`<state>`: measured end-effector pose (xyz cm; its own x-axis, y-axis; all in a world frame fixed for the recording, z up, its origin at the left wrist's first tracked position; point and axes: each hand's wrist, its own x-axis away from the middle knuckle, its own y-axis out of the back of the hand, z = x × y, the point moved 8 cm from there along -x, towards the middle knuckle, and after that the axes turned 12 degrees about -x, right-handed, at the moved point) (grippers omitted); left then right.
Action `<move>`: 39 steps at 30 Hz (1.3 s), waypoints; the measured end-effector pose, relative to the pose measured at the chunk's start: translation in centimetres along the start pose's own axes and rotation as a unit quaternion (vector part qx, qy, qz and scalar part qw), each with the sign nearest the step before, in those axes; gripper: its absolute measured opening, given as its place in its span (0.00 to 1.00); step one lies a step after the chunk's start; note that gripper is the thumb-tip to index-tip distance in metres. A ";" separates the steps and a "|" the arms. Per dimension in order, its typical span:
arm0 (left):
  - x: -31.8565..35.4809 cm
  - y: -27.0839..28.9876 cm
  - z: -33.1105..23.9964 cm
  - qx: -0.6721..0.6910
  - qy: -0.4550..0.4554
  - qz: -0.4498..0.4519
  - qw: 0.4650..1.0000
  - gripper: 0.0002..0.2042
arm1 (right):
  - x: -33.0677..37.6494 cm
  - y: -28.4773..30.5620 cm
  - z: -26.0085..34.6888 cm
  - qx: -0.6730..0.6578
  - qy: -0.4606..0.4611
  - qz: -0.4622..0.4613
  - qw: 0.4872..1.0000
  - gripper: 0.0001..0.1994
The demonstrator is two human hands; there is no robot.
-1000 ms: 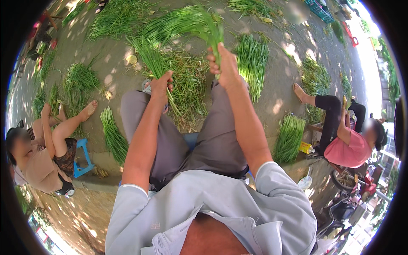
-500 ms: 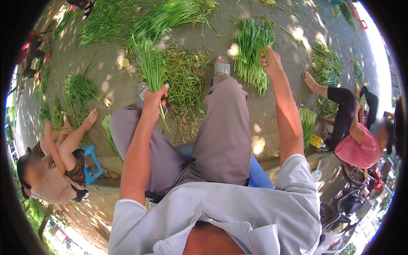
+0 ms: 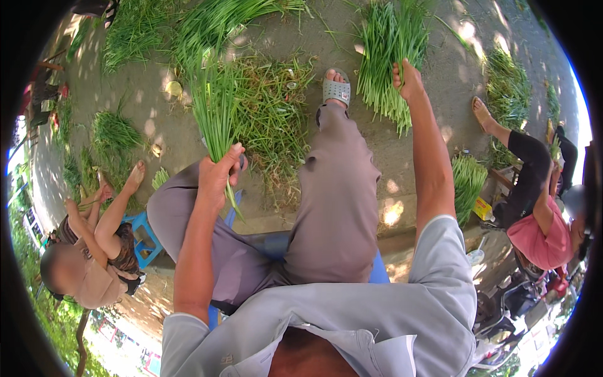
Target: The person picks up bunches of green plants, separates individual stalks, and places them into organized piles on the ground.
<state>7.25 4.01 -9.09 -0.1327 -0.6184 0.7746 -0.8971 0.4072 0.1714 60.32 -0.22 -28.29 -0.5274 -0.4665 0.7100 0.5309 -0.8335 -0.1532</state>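
Note:
A bunch of long green chives (image 3: 213,103) is gripped near its pale lower ends by my left hand (image 3: 217,173), above my left knee. Its leaf tips point away from me, and a few stems poke out below the fist. My right arm is stretched forward to a larger pile of chives (image 3: 380,69) on the ground. At that pile's right side my right hand (image 3: 409,80) is closed, with a tuft of chives (image 3: 412,31) running away from its fingers. The fingers partly hide how many stems are in it.
Between my feet lies a heap of loose, yellowing trimmings (image 3: 273,113). More chives (image 3: 232,25) lie at the far left, and a bundle (image 3: 468,182) at my right. Seated people are at the left (image 3: 88,264) and right (image 3: 543,232). A blue stool (image 3: 146,242) stands beside the left one.
My left hand has moved slightly nearer and left with the bunch. The right hand has shifted a little farther and right, and chives now extend from it. My left leg has moved left.

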 end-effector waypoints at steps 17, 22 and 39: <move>-0.1 -1.3 -1.0 -0.006 0.011 0.012 1.000 0.14 | -1.2 7.1 -6.1 0.562 0.204 -0.150 0.787 0.21; 0.7 0.4 -0.9 0.021 -0.009 -0.013 1.000 0.16 | 2.8 4.0 -11.1 0.577 0.132 -0.121 0.797 0.17; 1.9 1.7 -3.0 0.277 -0.102 0.121 0.948 0.18 | 14.9 -3.7 -6.1 0.103 0.179 0.207 0.956 0.07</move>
<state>6.75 5.53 -5.47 -0.3907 -0.6920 0.6070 -0.9062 0.1733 -0.3857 46.44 -5.88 -21.28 -0.4173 -0.8462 0.3315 0.8434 -0.4964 -0.2055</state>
